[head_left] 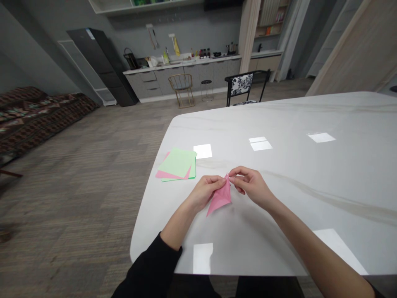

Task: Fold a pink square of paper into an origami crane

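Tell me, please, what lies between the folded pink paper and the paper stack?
The left hand lies between the folded pink paper and the paper stack in the head view.

The folded paper (220,196) is plain bright pink. In the nearby stack, the top sheet (176,162) is pale green and the sheet showing beneath it (162,174) is pink. The surface (248,124) is glossy white with faint grey and beige veins, like marble. The sleeve (149,265) is black. The sofa (31,111) has a dark red and brown woven pattern with zigzag bands. The far chair (240,84) has a black frame and a black-and-white floral back, while the chair beside the cabinets (182,85) is gold. The cabinets (214,70) are grey, the fridge (102,62) is black, and the carpet (77,186) is a muted grey-brown patchwork.
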`<state>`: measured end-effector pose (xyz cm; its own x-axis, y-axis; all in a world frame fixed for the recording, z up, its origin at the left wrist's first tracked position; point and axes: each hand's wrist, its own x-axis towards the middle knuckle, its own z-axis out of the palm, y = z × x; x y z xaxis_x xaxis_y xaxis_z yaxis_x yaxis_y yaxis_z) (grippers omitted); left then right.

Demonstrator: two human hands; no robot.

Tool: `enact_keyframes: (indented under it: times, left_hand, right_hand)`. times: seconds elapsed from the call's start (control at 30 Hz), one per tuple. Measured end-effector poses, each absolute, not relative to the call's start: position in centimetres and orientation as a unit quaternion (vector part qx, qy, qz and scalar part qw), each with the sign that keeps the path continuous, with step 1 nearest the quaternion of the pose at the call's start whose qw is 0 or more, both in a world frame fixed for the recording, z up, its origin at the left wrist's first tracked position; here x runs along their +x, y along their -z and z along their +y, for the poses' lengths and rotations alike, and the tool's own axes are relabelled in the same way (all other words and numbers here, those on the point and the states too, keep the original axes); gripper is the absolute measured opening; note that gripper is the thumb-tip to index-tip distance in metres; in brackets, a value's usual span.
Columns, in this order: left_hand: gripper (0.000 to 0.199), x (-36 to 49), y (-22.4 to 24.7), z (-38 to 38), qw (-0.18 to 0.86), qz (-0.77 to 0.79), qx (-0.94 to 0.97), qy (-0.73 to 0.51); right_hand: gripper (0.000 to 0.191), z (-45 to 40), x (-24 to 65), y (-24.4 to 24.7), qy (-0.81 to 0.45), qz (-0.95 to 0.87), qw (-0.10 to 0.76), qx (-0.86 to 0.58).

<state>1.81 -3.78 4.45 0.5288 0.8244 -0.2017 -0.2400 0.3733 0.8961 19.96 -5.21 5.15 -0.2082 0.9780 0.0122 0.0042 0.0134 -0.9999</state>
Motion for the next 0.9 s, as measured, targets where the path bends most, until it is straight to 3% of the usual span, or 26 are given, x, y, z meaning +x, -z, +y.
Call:
enact_keyframes:
  times: [0.37, 0.63, 0.9]
  left_hand:
    - [0.029, 1.5, -3.89, -3.5, 0.745, 0.377, 0.462, -0.297]
    - [0.028, 1.28, -4.0, -3.22, 0.755, 0.402, 0.438, -0.278]
    - [0.034, 1.69, -4.03, -3.71, 0.755, 0.413, 0.392, -0.325]
  right_hand:
    - [0.008, -5.32, 20.17, -5.55, -0.604, -0.562, 0.395, -0.403]
    - [0.006, -5.31, 20.73, -5.64, -0.499, -0.639, 0.367, -0.456]
    - [0.011, -5.3, 20.32, -4.89, -0.369, -0.701, 0.436, -0.428]
